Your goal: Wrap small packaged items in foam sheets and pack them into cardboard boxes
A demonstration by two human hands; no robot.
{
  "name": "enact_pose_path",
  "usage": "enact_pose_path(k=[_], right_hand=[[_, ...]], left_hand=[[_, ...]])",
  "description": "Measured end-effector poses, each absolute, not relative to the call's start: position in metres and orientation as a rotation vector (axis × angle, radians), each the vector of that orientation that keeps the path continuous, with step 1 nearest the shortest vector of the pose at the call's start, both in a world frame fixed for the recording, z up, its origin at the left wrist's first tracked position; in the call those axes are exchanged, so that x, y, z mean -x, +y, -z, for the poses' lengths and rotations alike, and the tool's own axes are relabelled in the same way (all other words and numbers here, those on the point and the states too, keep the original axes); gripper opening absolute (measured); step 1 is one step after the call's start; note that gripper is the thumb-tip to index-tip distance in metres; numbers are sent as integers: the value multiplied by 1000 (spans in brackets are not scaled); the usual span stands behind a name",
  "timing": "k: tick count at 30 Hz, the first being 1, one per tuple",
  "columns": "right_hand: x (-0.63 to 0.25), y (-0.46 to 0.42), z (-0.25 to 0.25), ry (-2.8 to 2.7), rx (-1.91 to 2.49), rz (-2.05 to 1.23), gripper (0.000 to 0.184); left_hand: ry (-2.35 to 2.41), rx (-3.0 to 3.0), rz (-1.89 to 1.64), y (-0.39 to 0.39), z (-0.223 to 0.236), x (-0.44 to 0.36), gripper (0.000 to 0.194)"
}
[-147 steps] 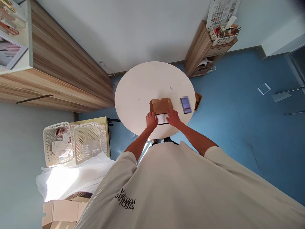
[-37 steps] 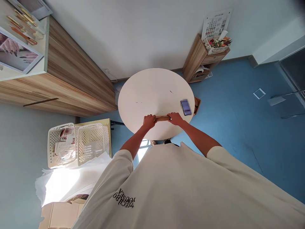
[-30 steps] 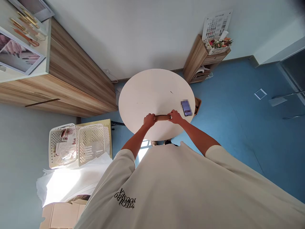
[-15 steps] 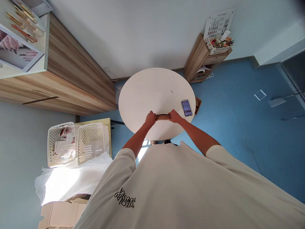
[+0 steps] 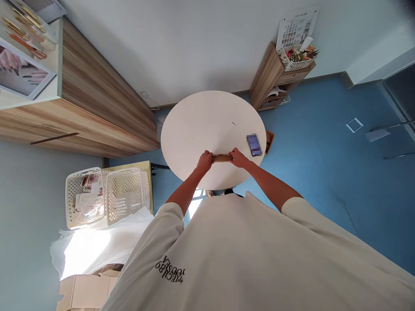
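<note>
A narrow brown box (image 5: 222,158), which looks like cardboard, is held level above the near part of the round white table (image 5: 207,116). My left hand (image 5: 205,161) has its fingers wrapped round one end. Round the other end, my right hand (image 5: 238,158) is closed in the same way. The box shows its long front side and a darker upper edge; its ends are hidden in my hands. To the right of my right hand, a phone (image 5: 254,145) with a blurred-out screen lies on the tabletop.
White perforated baskets (image 5: 84,172) stand at the left, near white plastic sheeting and a cardboard carton (image 5: 87,289). A wooden cabinet (image 5: 106,86) rises at the upper left. A small wooden shelf unit (image 5: 264,82) with a basket of artificial flowers (image 5: 296,62) stands behind right.
The brown box seems to have tilted slightly, its front side showing a little differently. Both hands keep their hold in nearly the same place. The view has shifted a little.
</note>
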State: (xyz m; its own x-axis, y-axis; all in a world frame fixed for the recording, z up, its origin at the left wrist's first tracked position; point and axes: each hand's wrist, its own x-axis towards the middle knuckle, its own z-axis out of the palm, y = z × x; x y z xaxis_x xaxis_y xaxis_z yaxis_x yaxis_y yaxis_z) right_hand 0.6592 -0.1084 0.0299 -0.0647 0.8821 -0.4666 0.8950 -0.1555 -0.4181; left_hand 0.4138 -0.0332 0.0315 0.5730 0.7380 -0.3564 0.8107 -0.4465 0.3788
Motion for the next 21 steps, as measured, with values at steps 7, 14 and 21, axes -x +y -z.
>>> enact_pose_path(k=[7, 14, 21], right_hand=[[-647, -128, -26, 2079, -2128, 703, 62], [-631, -154, -15, 2062, -2145, 545, 84], [-623, -155, -3, 1945, -2182, 552, 96]], left_hand=[[1175, -2438, 193, -45, -33, -404, 56], [1179, -2420, 100, -74, -32, -396, 94], [1340, -2357, 91, -83, -12, -404, 106]])
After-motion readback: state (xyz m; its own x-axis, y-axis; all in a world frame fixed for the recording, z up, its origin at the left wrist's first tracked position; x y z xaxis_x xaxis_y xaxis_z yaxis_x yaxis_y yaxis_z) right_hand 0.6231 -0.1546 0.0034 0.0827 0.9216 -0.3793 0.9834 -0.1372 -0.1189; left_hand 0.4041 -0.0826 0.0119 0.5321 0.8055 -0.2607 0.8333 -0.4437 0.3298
